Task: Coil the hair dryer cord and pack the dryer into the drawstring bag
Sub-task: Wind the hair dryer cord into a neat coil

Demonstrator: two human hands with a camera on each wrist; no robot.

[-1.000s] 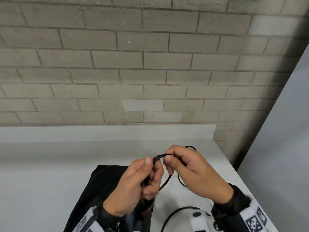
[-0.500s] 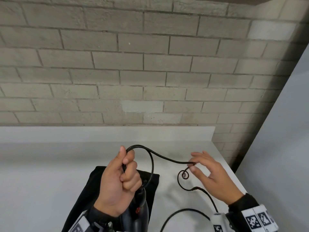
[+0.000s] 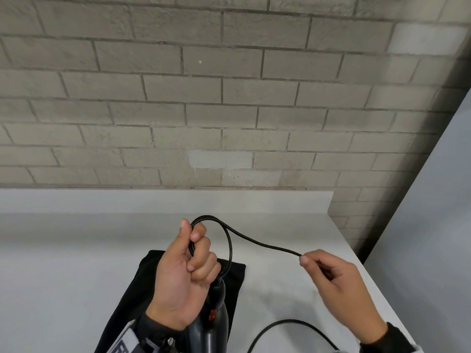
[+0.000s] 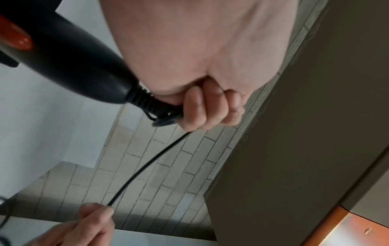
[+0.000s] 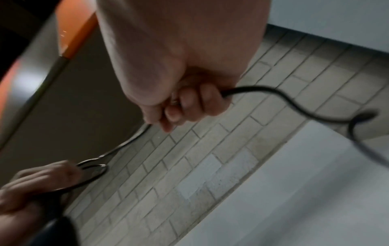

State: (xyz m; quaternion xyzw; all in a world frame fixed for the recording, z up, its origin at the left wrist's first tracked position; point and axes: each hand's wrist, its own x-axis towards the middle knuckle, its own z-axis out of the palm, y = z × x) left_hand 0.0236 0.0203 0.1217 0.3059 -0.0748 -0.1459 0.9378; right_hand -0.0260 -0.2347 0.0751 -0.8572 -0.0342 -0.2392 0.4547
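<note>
Legible text, labels, brands, numbers: none were found in any view. One partial item was recorded: a white wrist band on the left forearm, at 7 o'clock in the head view, carried bold dark marks cut off by the frame edge and could not be read. The hair dryer bore an orange-red switch with no readable marking.

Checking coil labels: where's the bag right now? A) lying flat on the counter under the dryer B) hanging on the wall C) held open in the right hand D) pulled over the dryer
A: the black bag lies flat on the counter beneath the dryer; neither hand holds it.
</note>
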